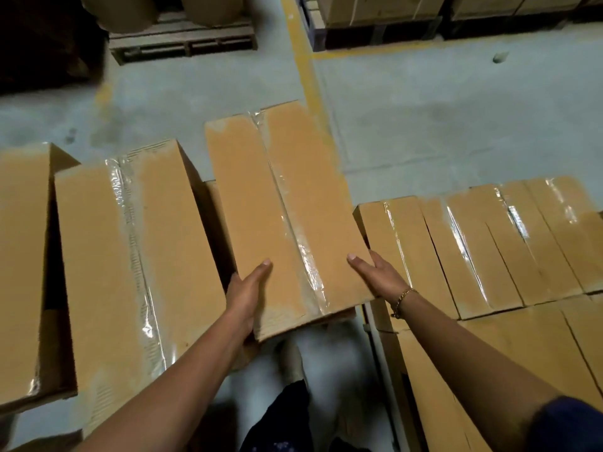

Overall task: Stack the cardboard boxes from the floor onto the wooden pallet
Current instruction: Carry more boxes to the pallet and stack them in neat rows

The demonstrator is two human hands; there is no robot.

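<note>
A long taped cardboard box [287, 203] is lifted in front of me, held at its near end by both hands. My left hand [248, 293] grips its left near corner, thumb on top and fingers underneath. My right hand [378, 272] clasps the right side, thumb on the lid. Two more boxes [130, 256] stand on the floor at the left. On the right, a layer of several taped boxes [489, 249] lies side by side; the pallet beneath them is hidden.
A grey concrete floor [456, 119] with a yellow painted line [306, 70] stretches ahead. Wooden pallets [182, 44] loaded with rolls and cartons stand at the back. My legs and feet show blurred below the held box.
</note>
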